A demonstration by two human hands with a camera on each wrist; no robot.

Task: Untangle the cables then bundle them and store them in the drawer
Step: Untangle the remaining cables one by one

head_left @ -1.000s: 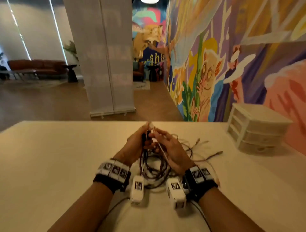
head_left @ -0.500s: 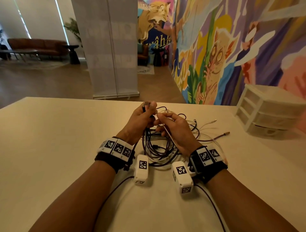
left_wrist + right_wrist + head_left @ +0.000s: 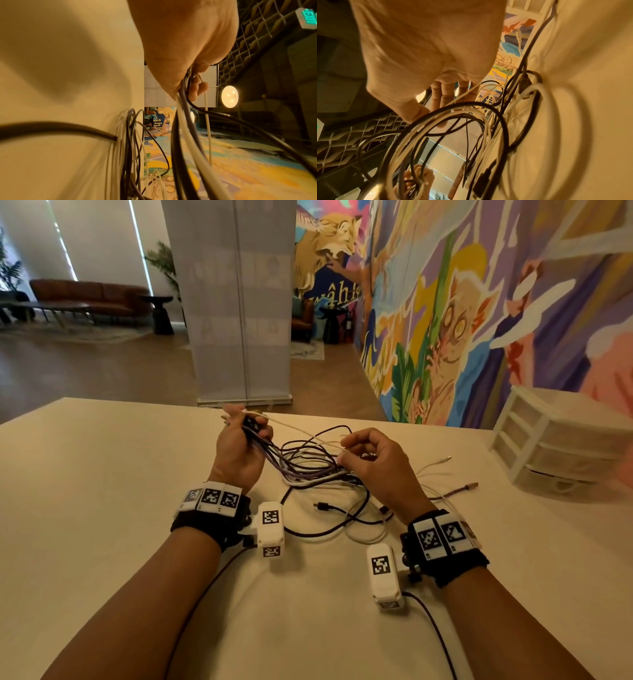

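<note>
A white drawer unit (image 3: 561, 446) is seen at the far right of the desk (image 3: 85, 508); its translucent drawers are closed, and their contents cannot be made out. The tangled cables (image 3: 318, 470) are spread on the desk between the hands. One end of several strands is gripped in the curled left hand (image 3: 239, 450). A thin white cable (image 3: 301, 430), running left to right, is pinched by the right hand (image 3: 373, 463).

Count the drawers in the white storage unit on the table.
3, stacked in the white unit at the far right: top drawer, middle drawer, bottom drawer. None appear hidden.
</note>
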